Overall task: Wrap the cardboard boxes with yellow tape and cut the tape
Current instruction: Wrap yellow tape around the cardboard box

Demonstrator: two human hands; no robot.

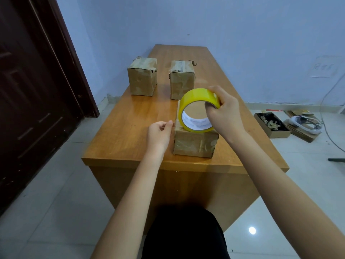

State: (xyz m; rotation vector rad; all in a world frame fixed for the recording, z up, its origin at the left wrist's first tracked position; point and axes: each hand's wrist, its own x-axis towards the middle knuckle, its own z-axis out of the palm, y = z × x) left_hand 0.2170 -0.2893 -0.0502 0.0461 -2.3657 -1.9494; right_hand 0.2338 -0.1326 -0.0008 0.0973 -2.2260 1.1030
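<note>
Nearest the front edge of the wooden table (pixel 119 131), the small brown cardboard box (pixel 195 144) looks light and apt to slide, so brace its side walls. On its top stands the yellow tape roll (pixel 198 110), stiff and light, best held through the core. Right hand (pixel 223 113) grips the roll's rim; left hand (pixel 160 134) pinches at the box's upper left corner, possibly the tape end.

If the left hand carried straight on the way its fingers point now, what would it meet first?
The left hand points right, its fingertips right beside the near cardboard box. It would likely meet that box's upper left edge first; whether they already touch is unclear.
</note>
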